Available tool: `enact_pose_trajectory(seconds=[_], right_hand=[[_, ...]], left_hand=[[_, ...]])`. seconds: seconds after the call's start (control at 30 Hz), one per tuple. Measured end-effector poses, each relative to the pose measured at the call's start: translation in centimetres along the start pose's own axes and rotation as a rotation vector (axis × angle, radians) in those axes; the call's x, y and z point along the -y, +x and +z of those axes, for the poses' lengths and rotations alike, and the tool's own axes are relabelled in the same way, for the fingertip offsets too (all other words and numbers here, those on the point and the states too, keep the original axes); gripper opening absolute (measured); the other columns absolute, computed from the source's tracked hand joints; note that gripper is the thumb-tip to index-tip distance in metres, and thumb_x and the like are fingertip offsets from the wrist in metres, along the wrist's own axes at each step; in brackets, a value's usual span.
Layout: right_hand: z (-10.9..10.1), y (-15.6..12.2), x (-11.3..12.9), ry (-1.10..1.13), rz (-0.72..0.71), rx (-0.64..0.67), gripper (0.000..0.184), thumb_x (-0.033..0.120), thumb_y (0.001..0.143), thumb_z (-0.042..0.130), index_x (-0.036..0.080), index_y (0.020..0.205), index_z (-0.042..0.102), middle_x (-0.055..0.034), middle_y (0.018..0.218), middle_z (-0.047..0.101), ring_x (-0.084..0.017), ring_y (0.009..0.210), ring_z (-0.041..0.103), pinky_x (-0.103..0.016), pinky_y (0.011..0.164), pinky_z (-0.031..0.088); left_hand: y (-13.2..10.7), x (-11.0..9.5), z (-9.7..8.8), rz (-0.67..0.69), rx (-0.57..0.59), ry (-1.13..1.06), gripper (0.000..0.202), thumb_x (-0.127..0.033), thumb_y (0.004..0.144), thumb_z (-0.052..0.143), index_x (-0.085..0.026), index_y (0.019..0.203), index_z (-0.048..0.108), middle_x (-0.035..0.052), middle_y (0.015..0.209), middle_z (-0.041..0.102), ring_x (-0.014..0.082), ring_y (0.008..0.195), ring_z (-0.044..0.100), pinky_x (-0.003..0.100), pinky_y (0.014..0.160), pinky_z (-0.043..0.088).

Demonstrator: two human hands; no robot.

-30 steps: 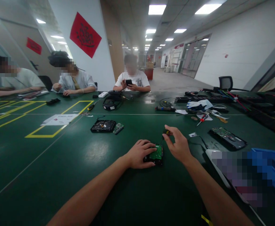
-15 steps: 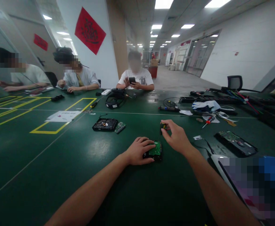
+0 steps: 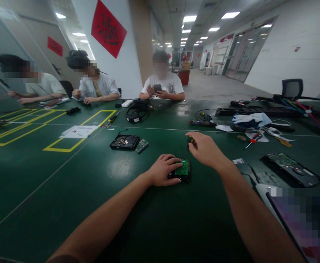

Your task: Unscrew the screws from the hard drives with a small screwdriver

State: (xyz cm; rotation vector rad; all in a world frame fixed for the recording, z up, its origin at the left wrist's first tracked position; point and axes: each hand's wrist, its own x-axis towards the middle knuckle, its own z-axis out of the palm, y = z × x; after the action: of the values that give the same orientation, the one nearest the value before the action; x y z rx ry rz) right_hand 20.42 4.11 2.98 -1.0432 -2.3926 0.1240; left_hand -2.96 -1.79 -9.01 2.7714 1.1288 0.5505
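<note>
On the green worktop (image 3: 165, 223), right in front of you, sits one hard drive (image 3: 186, 168) with its green circuit board facing up, and both your hands are at it. Your left hand (image 3: 162, 171) has hold of it, fingers a little spread across the board, thumb along the near edge. Your right hand (image 3: 203, 147) is closed, pinching one screwdriver (image 3: 191, 140) upright between thumb and fingers over the drive's far right corner; whether the tip touches, you can't tell from here!

Count two more drives: an opened drive (image 3: 123, 142) ahead to your left, one loose board (image 3: 142, 146) just beside it, and a third drive (image 3: 293, 170) off to your right. Further out lie one red-handled screwdriver (image 3: 254, 139) and one yellow-and-black screwdriver (image 3: 114, 116), and on the left a white sheet (image 3: 79, 132) overlaps the yellow tape (image 3: 59, 149). Across from you, three people sit along the far side, the one nearest the middle holding one phone (image 3: 157, 88).
</note>
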Motion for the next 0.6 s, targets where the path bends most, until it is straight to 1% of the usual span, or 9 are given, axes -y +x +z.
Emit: enact_pose_trajectory(seconds=[0.13,0.27,0.33,0.47,0.6], right_hand=[[-0.02,-0.32,0.05,-0.021,0.019,-0.015,0.039,0.02,0.098,0.051,0.01,0.135,0.062,-0.0185,0.128,0.069,-0.03,0.116,0.065,-0.044,0.103,0.049],[-0.36,-0.49,0.13,-0.004,0.026,-0.038,0.036,0.026,0.103,0.047,0.014,0.131,0.067,-0.016,0.122,0.07,-0.028,0.112,0.066,-0.043,0.101,0.05],[-0.53,-0.48,0.17,0.002,0.019,-0.052,0.035,0.025,0.104,0.047,0.016,0.13,0.069,-0.0145,0.119,0.071,-0.027,0.109,0.067,-0.043,0.099,0.051],[-0.78,-0.48,0.29,0.008,-0.024,-0.045,0.031,0.022,0.102,0.051,0.017,0.125,0.071,-0.0133,0.117,0.072,-0.027,0.108,0.067,-0.042,0.099,0.05],[-0.88,-0.53,0.51,0.0,-0.018,-0.046,0.026,0.022,0.1,0.056,0.017,0.121,0.07,-0.0127,0.115,0.073,-0.027,0.105,0.068,-0.042,0.096,0.05]], left_hand=[[0.12,0.31,-0.01,0.002,-0.009,-0.014,0.075,-0.069,0.092,0.059,-0.027,0.153,0.05,0.0097,0.153,0.054,0.037,0.139,0.046,0.056,0.116,0.034],[0.11,0.35,-0.05,0.003,-0.007,-0.027,0.075,-0.068,0.091,0.061,-0.028,0.154,0.049,0.0103,0.152,0.054,0.0374,0.139,0.046,0.057,0.115,0.035],[0.1,0.33,-0.08,0.007,-0.007,-0.03,0.075,-0.067,0.091,0.061,-0.027,0.154,0.05,0.0104,0.152,0.055,0.0372,0.139,0.046,0.057,0.115,0.034],[0.06,0.24,-0.13,0.002,-0.019,-0.035,0.074,-0.068,0.092,0.06,-0.026,0.152,0.052,0.0104,0.152,0.055,0.0371,0.139,0.045,0.056,0.115,0.034],[0.09,0.25,-0.11,0.002,-0.017,-0.044,0.074,-0.068,0.092,0.06,-0.026,0.152,0.051,0.0106,0.152,0.055,0.0374,0.139,0.045,0.057,0.115,0.034]])
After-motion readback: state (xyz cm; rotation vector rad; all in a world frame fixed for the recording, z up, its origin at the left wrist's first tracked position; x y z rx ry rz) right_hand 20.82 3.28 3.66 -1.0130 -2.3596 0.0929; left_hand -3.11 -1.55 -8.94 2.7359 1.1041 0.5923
